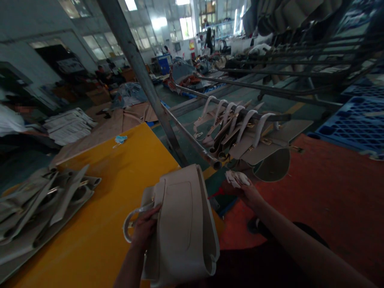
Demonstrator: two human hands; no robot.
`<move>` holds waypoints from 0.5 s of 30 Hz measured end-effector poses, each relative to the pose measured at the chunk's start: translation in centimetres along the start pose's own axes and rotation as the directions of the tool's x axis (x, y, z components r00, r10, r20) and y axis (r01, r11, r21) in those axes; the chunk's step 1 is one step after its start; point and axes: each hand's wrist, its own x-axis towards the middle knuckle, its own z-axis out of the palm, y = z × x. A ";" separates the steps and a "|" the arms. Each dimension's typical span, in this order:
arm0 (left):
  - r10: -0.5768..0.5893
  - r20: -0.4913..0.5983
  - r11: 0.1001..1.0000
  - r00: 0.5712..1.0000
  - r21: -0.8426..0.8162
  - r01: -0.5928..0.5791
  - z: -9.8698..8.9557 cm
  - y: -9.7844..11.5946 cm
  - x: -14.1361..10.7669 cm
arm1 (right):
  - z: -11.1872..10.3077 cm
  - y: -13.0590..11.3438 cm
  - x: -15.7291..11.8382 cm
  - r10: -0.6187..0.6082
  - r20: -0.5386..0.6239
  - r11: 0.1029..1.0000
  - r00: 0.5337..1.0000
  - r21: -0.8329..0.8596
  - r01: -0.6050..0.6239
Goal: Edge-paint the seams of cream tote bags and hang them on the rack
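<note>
A beige handbag (178, 216) lies at the near right edge of the yellow table, its open side turned to the right. My left hand (145, 226) grips it on the left, by the wrapped handle (128, 226). To the right of the bag, apart from it, my right hand (247, 194) is closed on a crumpled whitish cloth (238, 179). A thin red pointed thing (218, 193) sticks out left from below this hand; its kind is unclear, and dimness hides most of the fingers.
More beige bag pieces (45, 212) lie piled on the yellow table (120, 192), with a blue face mask (121, 139) farther back. Several handbags (246, 140) hang by their handles from a metal rack bar (279, 117). A slanted metal post (141, 76) rises ahead. Blue pallets (354, 124) lie right.
</note>
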 end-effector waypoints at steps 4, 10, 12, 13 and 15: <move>-0.088 0.031 0.976 0.996 -0.197 0.093 0.6 -0.2 -0.2 | -1.2 0.3 -0.8 0.017 0.044 0.999 0.999 -0.042 -0.015; -0.091 0.038 0.964 0.995 -0.246 0.098 1.3 1.1 -1.2 | -2.6 0.3 -2.3 0.006 0.062 0.990 0.998 -0.144 0.003; -0.084 0.035 0.965 0.996 -0.246 0.090 1.3 1.3 -1.2 | -3.0 0.1 -2.9 0.008 0.073 0.985 0.997 -0.170 0.004; -0.086 0.036 0.966 0.996 -0.243 0.092 1.3 1.3 -1.2 | -3.1 0.0 -3.2 0.010 0.077 0.984 0.997 -0.177 0.003; -0.093 0.039 0.967 0.995 -0.235 0.099 1.4 1.2 -1.0 | -3.3 -0.2 -3.9 0.017 0.076 0.984 0.997 -0.178 -0.004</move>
